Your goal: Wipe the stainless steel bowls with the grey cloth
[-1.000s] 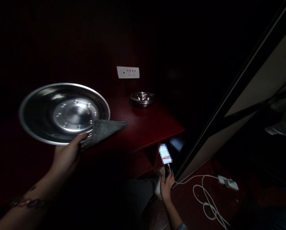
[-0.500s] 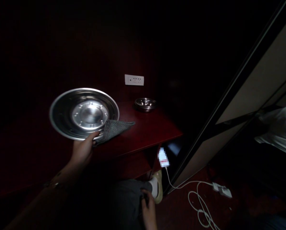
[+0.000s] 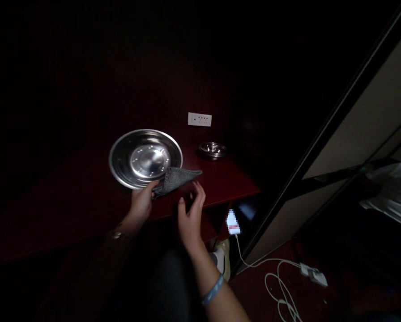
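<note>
My left hand (image 3: 142, 203) grips the near rim of a shiny steel basin (image 3: 120, 163), tilted so that its inside faces me. A grey cloth (image 3: 180, 179) drapes over the rim beside that hand's thumb, its pointed end sticking out to the right. Just below the cloth, my right hand (image 3: 192, 214) is raised with thumb and fingers apart and nothing between them. Its fingertips come close to the cloth's tip; I cannot tell whether they touch.
Small steel bowls (image 3: 212, 151) are stacked on the dark red desk (image 3: 234, 185), below a white wall socket (image 3: 199, 119). Under the desk edge is a lit phone (image 3: 233, 222) on a white cable. A power strip (image 3: 313, 274) lies on the floor. A panel edge slants up at right.
My right hand has risen from beside my leg to near the cloth, fingers spread. The basin and cloth, held in my left hand, have shifted right and look smaller.
</note>
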`<action>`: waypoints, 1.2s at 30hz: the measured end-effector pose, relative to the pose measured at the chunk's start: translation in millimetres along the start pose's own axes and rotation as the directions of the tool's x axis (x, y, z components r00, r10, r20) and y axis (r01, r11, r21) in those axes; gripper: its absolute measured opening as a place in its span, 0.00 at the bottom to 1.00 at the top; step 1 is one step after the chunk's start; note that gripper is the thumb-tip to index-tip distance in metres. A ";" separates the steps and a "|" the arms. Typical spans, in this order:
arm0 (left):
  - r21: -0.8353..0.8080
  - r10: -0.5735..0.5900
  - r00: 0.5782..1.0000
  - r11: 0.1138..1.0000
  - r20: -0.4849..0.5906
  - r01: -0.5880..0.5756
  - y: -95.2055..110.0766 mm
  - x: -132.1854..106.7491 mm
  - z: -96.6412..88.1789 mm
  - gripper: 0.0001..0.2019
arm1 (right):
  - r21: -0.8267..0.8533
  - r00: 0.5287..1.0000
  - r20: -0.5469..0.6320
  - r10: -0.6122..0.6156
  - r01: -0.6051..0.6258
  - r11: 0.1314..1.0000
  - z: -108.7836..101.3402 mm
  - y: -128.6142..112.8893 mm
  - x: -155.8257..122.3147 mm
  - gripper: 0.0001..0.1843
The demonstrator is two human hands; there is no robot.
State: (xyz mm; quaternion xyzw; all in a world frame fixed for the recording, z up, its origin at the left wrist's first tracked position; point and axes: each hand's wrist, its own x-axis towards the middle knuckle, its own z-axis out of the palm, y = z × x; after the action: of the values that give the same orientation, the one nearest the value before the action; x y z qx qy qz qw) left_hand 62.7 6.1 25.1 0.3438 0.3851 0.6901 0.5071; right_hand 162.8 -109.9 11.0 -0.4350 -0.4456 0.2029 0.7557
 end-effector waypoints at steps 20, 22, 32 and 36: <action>0.040 0.101 0.993 0.994 0.053 -0.104 -11.0 0.2 5.9 0.22 | 0.603 0.872 -0.002 0.490 -0.390 0.696 39.8 44.7 65.8 0.21; 0.033 0.146 0.989 0.989 0.015 -0.146 -12.7 2.0 4.8 0.20 | 0.647 0.866 -0.026 0.500 -0.367 0.668 37.8 44.0 66.4 0.19; -0.093 0.048 0.996 0.994 -0.078 -0.055 -10.5 3.4 2.6 0.17 | 0.554 0.858 -0.163 0.487 -0.329 0.765 32.2 49.0 73.0 0.20; 0.010 0.076 0.997 0.997 -0.027 -0.076 -16.4 7.1 2.2 0.18 | 0.393 0.899 -0.180 0.399 -0.306 0.867 34.7 60.8 80.1 0.21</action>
State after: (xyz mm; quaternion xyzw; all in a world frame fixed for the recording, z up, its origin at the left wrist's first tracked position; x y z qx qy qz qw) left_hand 69.9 16.5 12.2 0.3511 0.3816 0.7119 0.4736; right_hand 180.0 -5.0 7.6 -0.3882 -0.2130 0.3578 0.8221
